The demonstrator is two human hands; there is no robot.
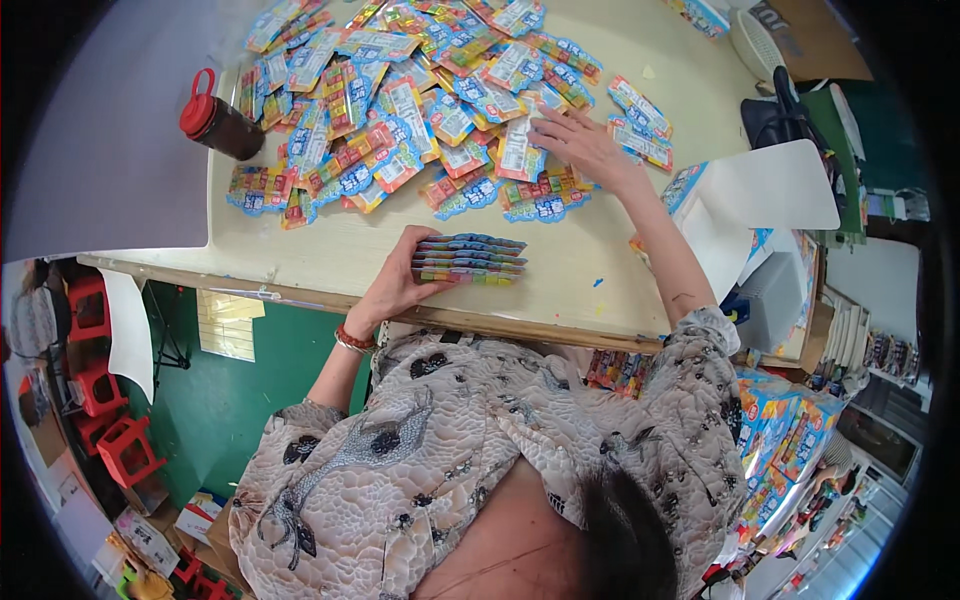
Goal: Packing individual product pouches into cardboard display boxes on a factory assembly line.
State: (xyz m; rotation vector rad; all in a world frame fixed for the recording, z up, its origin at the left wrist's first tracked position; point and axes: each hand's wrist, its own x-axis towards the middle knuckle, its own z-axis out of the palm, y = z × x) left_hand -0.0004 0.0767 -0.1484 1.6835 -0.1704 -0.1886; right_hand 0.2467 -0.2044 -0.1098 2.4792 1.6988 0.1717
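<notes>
Near the table's front edge, my left hand (399, 281) is closed around one end of a small stack of candy packs (475, 259), which stand on edge side by side. Colourful candy pieces show through the nearest pack. Farther off and to the right, my right hand (585, 150) is stretched over the edge of a heap of loose candy packs (400, 105). Its fingers are extended and rest on or just above a pack with its pale back up (519, 152). Whether they touch it I cannot tell. The packs are flat, blue and yellow, with wavy edges.
A dark bottle with a red cap (222, 125) stands left of the heap. At the right lie white sheets (775, 190), a grey bin (772, 300) and a black bag (775, 120). Red stools (130, 450) stand on the green floor, and packaged goods (785, 440) are stacked at my right.
</notes>
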